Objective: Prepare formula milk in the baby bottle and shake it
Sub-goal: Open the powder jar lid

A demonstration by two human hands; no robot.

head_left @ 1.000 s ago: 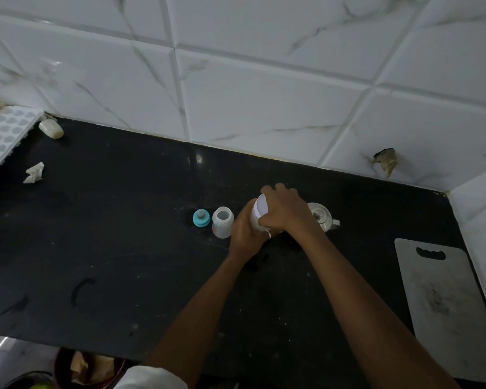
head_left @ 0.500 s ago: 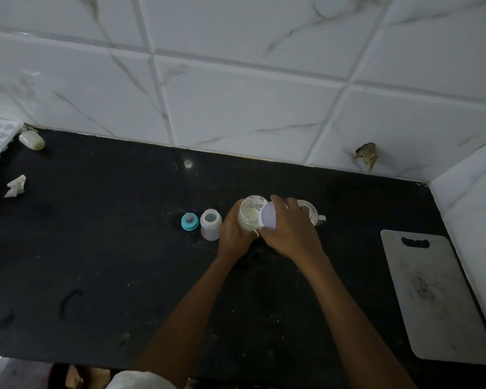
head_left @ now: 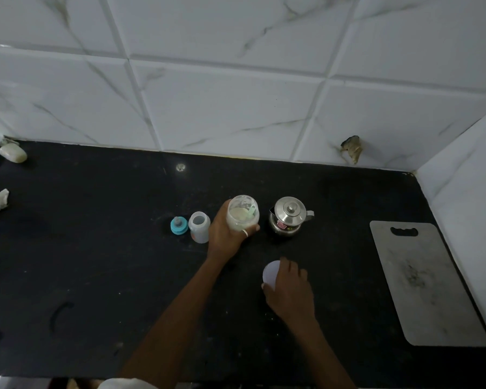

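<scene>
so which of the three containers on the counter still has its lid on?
The steel kettle, knobbed lid seated. The baby bottle stands open, and the formula jar in the left hand is open, powder showing.

The counter (head_left: 96,276) looked like dark, matt stone, the wall tiles (head_left: 222,102) were shiny white marble, the little kettle (head_left: 288,217) was shiny metal, and the baby bottle (head_left: 199,227) was cloudy plastic.

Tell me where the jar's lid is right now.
In the head view the lid lies low on the black counter under the right hand, nearer the camera than the kettle and the open jar.
</scene>
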